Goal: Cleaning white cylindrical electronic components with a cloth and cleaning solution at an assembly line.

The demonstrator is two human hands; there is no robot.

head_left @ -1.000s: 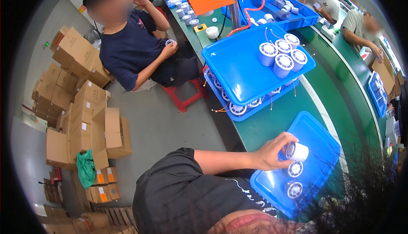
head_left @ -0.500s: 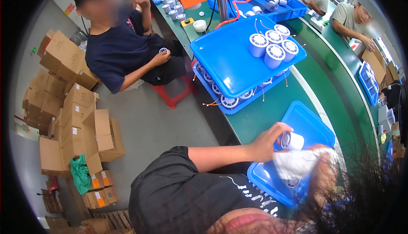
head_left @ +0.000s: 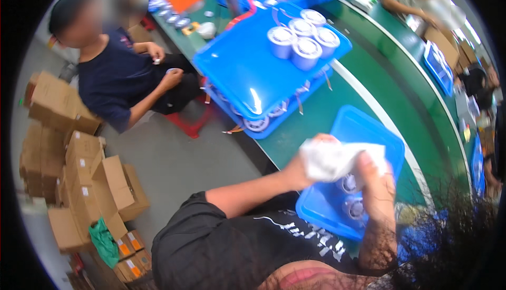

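Observation:
A crumpled white cloth (head_left: 337, 159) is stretched between my two hands above a small blue tray (head_left: 363, 124). My right hand (head_left: 373, 177) pinches its right end, with the thumb on top. At the other end my left hand (head_left: 301, 170) is closed on the cloth, most of its fingers covered by it. Whether a part is wrapped inside cannot be seen. Beneath, in the tray, a white round part (head_left: 349, 183) with a slotted face lies beside a second white round part (head_left: 356, 207); cloth and hand partly hide the first.
Ahead, a larger blue tray (head_left: 232, 71) carrying several white cylindrical parts (head_left: 305, 53) rests above another loaded tray with dangling wires. A green conveyor (head_left: 390, 79) curves along the right. To the left sits a co-worker (head_left: 116, 74), with cardboard boxes (head_left: 87, 195) stacked on the floor.
My hands have come together, and the cloth has risen and shifted left, in front of my left hand. The white part my left hand held before no longer shows in it. The view has turned.

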